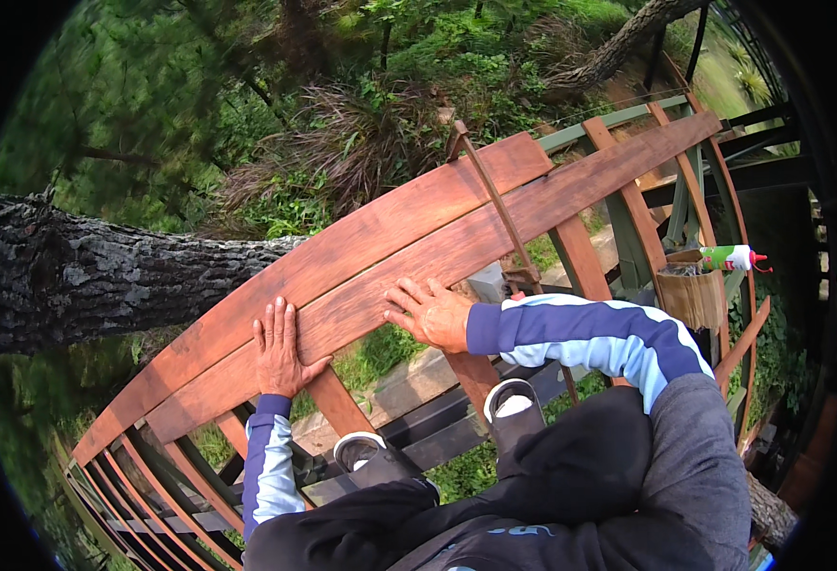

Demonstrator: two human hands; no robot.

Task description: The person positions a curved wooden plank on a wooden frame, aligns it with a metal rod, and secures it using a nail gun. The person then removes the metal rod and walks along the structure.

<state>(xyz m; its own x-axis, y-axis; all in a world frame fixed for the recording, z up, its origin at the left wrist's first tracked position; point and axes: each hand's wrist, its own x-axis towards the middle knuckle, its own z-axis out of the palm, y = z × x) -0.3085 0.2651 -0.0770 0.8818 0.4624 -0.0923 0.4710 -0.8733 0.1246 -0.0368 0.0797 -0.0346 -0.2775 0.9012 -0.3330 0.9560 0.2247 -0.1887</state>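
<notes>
My left hand (pixel 283 357) lies with open fingers on the lower reddish wooden plank (pixel 580 186), left of the middle. My right hand (pixel 428 314) also rests open on that plank, farther right. The upper plank (pixel 361 228) runs alongside it with a thin seam between. A rusty bar clamp (pixel 485 181) crosses both planks right of my right hand; its lower end is partly behind my sleeve. Slanted wooden slats (pixel 576 257) run beneath the planks.
A thick tree trunk (pixel 76 276) stands at the left. A glue bottle (pixel 728 257) lies by a brown container (pixel 690 295) at the right. My shoes (pixel 523 438) are over dark beams (pixel 438 395), with greenery showing below and behind.
</notes>
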